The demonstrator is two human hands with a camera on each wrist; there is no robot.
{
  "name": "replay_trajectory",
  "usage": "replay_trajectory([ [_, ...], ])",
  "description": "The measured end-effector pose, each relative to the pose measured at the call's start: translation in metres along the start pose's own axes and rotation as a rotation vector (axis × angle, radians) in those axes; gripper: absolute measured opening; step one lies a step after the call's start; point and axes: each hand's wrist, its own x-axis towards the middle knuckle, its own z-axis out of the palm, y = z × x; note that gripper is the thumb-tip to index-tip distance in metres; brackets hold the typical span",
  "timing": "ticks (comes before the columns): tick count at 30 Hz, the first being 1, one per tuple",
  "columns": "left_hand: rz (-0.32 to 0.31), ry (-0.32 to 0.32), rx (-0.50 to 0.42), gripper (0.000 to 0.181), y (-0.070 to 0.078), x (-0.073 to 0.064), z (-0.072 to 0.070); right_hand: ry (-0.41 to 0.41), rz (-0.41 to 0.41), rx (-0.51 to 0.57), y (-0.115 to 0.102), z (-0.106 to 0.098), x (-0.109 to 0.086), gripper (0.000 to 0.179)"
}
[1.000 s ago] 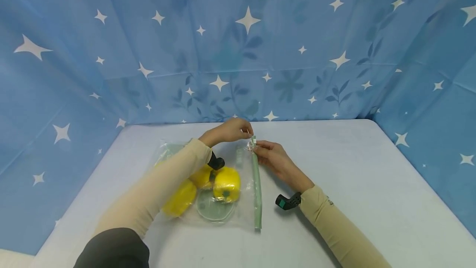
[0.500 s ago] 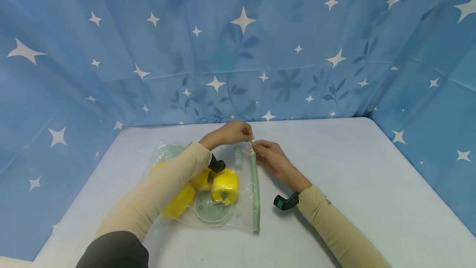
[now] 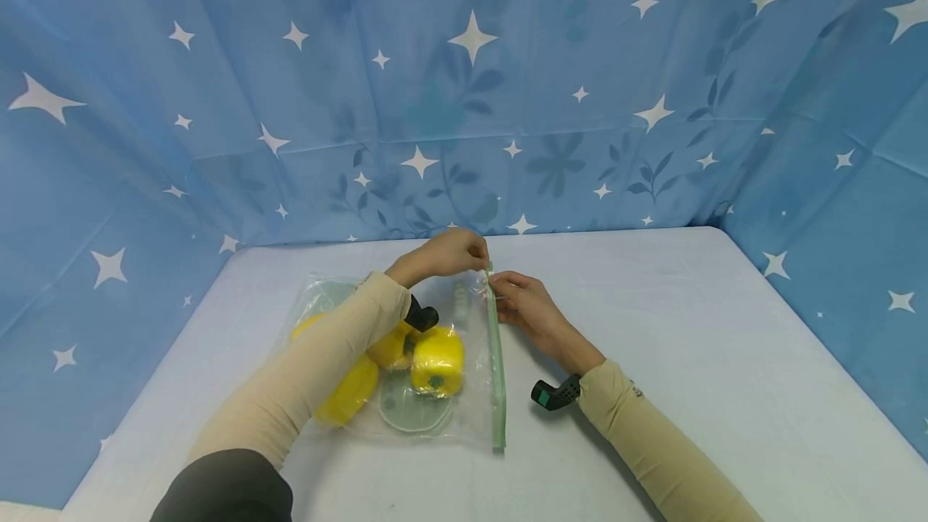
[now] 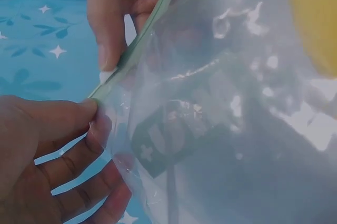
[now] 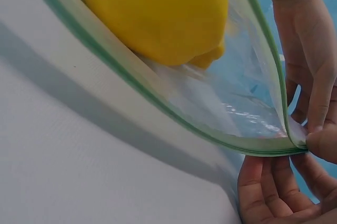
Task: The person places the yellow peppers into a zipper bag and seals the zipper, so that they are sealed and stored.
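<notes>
A clear zip bag (image 3: 474,393) with a green zip edge (image 3: 498,377) lies on the table, holding several yellow lemon-like fruits (image 3: 438,361). My left hand (image 3: 451,252) pinches the far corner of the bag between thumb and fingers. Close beside it, my right hand (image 3: 528,304) pinches the green edge. In the left wrist view a small white piece (image 4: 107,75) sits on the edge at a right fingertip. The right wrist view shows the bag's mouth gaping, its two green rims meeting at the pinched corner, with a yellow fruit (image 5: 158,13) inside. My left forearm covers part of the bag.
The bag rests on a white table (image 3: 652,329). Blue star-patterned curtains (image 3: 362,87) hang behind the table and on both sides. A pale green round print (image 3: 413,405) shows on the bag. Black bands with small devices (image 3: 555,395) are worn on both wrists.
Both hands stay at the bag's far corner with only slight finger movement. The edge's upper end has turned a little, and its white piece no longer shows plainly from the head. The fruits stay put.
</notes>
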Motion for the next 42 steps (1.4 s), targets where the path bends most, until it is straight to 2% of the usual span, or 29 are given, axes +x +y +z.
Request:
replay_trajectory([
  [8, -0.046, 0.031, -0.050, 0.017, -0.010, -0.001, -0.002, -0.011, 0.023, -0.027, 0.000, 0.005, -0.001, 0.034],
  [15, -0.066, 0.037, -0.053, 0.020, -0.016, 0.001, -0.002, -0.041, 0.033, -0.050, -0.003, 0.007, -0.004, 0.031],
  [19, -0.072, 0.014, -0.090, 0.021, -0.018, 0.002, -0.001, -0.047, 0.039, -0.060, -0.005, 0.006, -0.004, 0.032],
  [27, -0.061, -0.050, -0.133, 0.029, -0.023, 0.001, 0.001, 0.011, 0.015, -0.048, -0.004, 0.004, -0.001, 0.033],
  [34, -0.031, -0.003, -0.231, 0.023, -0.019, 0.001, 0.004, 0.034, 0.011, -0.063, -0.004, 0.003, -0.003, 0.032],
  [42, -0.039, 0.039, -0.202, 0.022, -0.022, 0.005, 0.010, 0.036, 0.030, -0.117, -0.004, 0.003, -0.007, 0.029],
])
